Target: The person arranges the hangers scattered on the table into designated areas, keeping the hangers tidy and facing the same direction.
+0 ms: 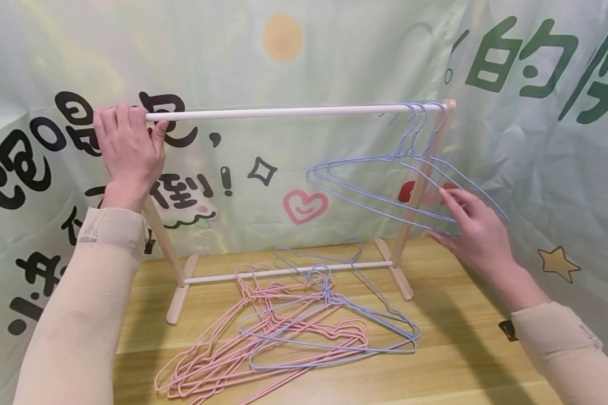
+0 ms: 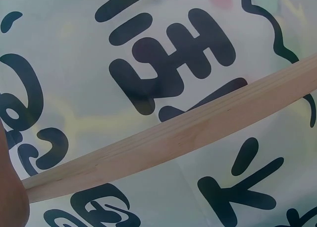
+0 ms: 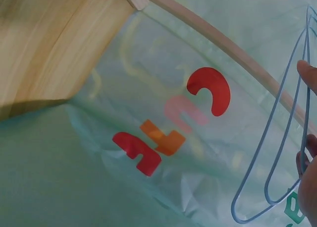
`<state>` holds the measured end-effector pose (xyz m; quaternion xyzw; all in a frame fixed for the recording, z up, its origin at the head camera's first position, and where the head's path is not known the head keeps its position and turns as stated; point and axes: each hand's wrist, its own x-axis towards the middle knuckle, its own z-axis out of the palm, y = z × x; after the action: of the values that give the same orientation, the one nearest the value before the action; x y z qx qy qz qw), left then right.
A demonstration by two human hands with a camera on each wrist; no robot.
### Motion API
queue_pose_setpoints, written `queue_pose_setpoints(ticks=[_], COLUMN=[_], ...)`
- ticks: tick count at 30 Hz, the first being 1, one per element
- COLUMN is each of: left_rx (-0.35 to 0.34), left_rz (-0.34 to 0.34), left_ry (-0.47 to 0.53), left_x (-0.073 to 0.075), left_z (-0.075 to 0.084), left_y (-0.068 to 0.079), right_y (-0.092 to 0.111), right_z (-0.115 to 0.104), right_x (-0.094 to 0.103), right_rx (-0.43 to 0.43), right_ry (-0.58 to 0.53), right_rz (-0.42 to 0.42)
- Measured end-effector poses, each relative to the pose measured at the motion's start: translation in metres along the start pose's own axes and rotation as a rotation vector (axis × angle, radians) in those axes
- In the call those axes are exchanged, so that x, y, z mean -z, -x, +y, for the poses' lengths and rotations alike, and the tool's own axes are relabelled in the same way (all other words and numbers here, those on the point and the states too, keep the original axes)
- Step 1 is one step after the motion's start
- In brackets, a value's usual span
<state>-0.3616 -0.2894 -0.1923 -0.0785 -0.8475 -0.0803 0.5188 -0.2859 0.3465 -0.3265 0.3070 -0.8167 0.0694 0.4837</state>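
Left hand (image 1: 129, 149): is gripping the left end of the white top rail (image 1: 273, 113), fingers curling over it and pressing together, thumb sitting apart to the right.
Left post (image 1: 166, 242): is rising, pale and wooden, from a crosswise left foot (image 1: 182, 292).
Pink hangers (image 1: 253, 292): are lying tangled on the near wooden tabletop (image 1: 486, 337), thin and glossy; several are overlapping, too mixed to count.
Lower rail (image 1: 208, 279): is running, white and single, between the two feet, with hangers lying against it.
Loose blue hangers (image 1: 326, 287): are lying partly over the pink ones, apparently three, one reaching farther back.
Hanging blue hangers (image 1: 410, 151): are hanging by their hooks near the rail's right end, three by count, slim and triangular, fanning slightly.
Right post (image 1: 403, 239): is standing behind them, wooden, on a right foot (image 1: 402, 284).
Right hand (image 1: 478, 230): is pinching blue hanger wire between thumb and fingers; how many wires, I cannot tell.
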Motion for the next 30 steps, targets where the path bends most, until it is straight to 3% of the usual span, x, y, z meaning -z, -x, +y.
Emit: queue_pose_setpoints(ticks=[6,19,24,30], left_rx=[0.002,0.003,0.007,0.004], left_rz=[0.003,0.009,-0.002,0.002], left_ry=[-0.004,0.005,-0.002,0.004], left_x=[-0.001,-0.003,-0.002,-0.002], left_z=[0.0,-0.002,-0.002,-0.001], left_y=[-0.001,0.0,0.001,0.0], right_y=[0.003,0.015,0.03,0.054], right_z=[-0.004,-0.033,-0.049,-0.068], right_x=[0.0,-0.008,-0.018,-0.035], right_rx=[-0.016,-0.062,-0.086,-0.125], right_ry=[-0.003,-0.122,-0.193,-0.256], right_rz=[0.005,0.168,0.104,-0.077])
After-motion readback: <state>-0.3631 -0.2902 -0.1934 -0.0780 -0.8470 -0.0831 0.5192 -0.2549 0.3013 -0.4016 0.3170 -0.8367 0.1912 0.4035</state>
